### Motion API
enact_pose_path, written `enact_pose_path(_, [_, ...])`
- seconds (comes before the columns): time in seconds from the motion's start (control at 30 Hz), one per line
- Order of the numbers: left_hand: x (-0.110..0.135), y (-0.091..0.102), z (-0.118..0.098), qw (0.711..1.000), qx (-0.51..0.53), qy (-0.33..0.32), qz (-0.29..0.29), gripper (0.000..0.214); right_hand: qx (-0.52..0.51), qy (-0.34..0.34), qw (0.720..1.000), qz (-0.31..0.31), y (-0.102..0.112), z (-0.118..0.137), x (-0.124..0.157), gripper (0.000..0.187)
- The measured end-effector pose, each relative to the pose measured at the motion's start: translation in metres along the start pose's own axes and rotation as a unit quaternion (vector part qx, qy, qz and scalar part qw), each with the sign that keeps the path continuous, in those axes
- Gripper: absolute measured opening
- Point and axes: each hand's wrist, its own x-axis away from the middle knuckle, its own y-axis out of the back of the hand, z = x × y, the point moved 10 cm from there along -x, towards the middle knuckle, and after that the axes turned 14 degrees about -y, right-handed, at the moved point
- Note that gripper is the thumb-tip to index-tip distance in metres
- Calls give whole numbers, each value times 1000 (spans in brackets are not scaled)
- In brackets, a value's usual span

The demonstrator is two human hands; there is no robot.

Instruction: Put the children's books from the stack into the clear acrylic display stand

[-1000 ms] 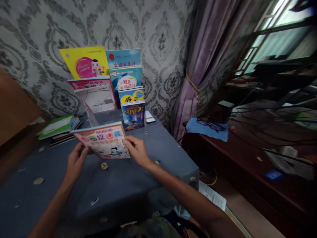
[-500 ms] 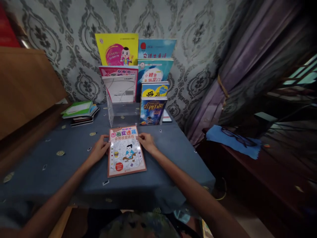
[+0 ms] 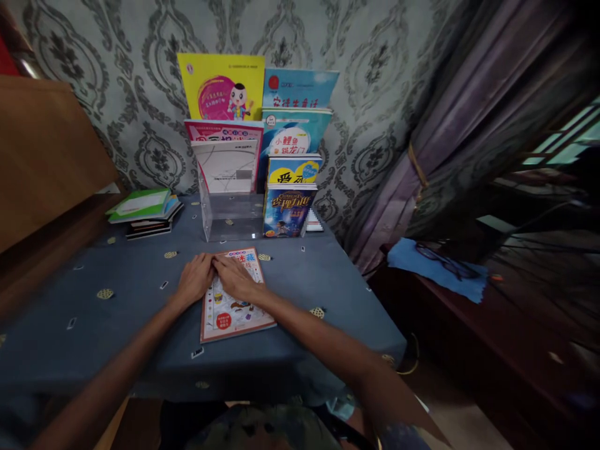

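Note:
A picture book [image 3: 246, 320] with an orange-bordered cover lies flat on the table, a little askew. My left hand [image 3: 195, 278] is at its upper left edge, fingers bent and closed on that side. Reaching across the cover, my right hand [image 3: 234, 275] has its fingertips at the same upper left corner, beside the left fingers. It covers part of the title and drawing. The fingertips of both hands meet there, and what they pinch is partly hidden. Just behind the book stands a clear acrylic rack [image 3: 234, 228].
Books fill the rack's tiers, including a yellow book [image 3: 222, 84] and a dark blue book [image 3: 285, 212]. A small stack of books [image 3: 143, 209] lies at the left, near a brown board [image 3: 51, 156]. To the right, glasses [image 3: 445, 261] rest on a blue cloth [image 3: 407, 257].
My right hand has left the book's right edge and moved left across the cover to the upper left corner. The left hand has stayed near the left edge.

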Motion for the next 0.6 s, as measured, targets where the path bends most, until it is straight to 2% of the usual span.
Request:
enact_pose_path(0.13, [5, -4, 2, 999, -1, -15, -31, 35, 14, -26, 1000, -5, -5, -16, -7, 45])
enact_pose_path(0.3, [5, -10, 5, 999, -22, -13, -35, 38, 20, -104, 994, -23, 14, -77, 1, 42])
enact_pose_path(0.4, [4, -11, 4, 999, -30, -14, -27, 39, -5, -117, 993, -10, 20, -102, 10, 45])
enact_pose_path(0.6, [1, -11, 4, 999, -39, -21, 2, 40, -13, -111, 994, -17, 17, -107, 14, 44])
